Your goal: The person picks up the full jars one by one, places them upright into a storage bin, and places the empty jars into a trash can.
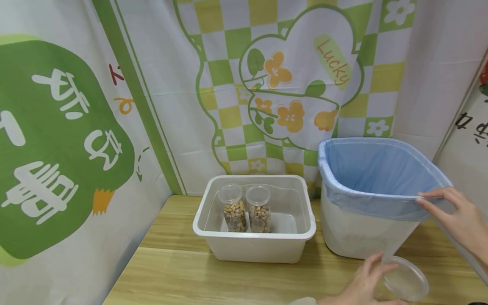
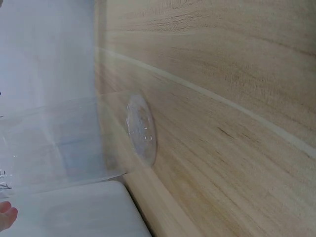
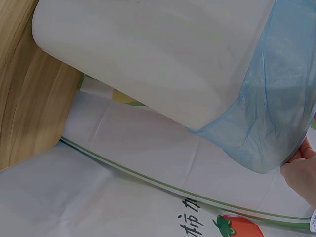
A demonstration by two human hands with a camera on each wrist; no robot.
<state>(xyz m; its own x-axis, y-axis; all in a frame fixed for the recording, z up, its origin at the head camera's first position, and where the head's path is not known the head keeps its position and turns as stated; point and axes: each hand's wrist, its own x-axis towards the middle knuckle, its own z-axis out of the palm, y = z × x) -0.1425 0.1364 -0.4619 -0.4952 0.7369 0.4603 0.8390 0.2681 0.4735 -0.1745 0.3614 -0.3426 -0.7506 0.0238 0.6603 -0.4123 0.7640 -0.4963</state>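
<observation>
A white bin (image 1: pixel 362 228) lined with a blue trash bag (image 1: pixel 381 165) stands on the right of the table. My right hand (image 1: pixel 463 218) pinches the bag at the bin's near right rim; in the right wrist view, the bag (image 3: pixel 276 94) hangs over that edge beside the fingers. In front of the bin is a clear plastic jar (image 1: pixel 406 279), with my left hand (image 1: pixel 362 286) close on its left, fingers spread about its upper part. The left wrist view shows the see-through jar (image 2: pixel 140 128) and one fingertip (image 2: pixel 7 215) at the left edge, apart from its side.
Left of the bin sits a white plastic tub (image 1: pixel 259 250) on the wooden table (image 1: pixel 183 275). Inside it are two clear lidded jars (image 1: pixel 235 216) of nut-like pieces. Printed cloth (image 1: pixel 232 46) hangs behind and at both sides. A dark thing (image 1: pixel 476 303) shows at the bottom right corner.
</observation>
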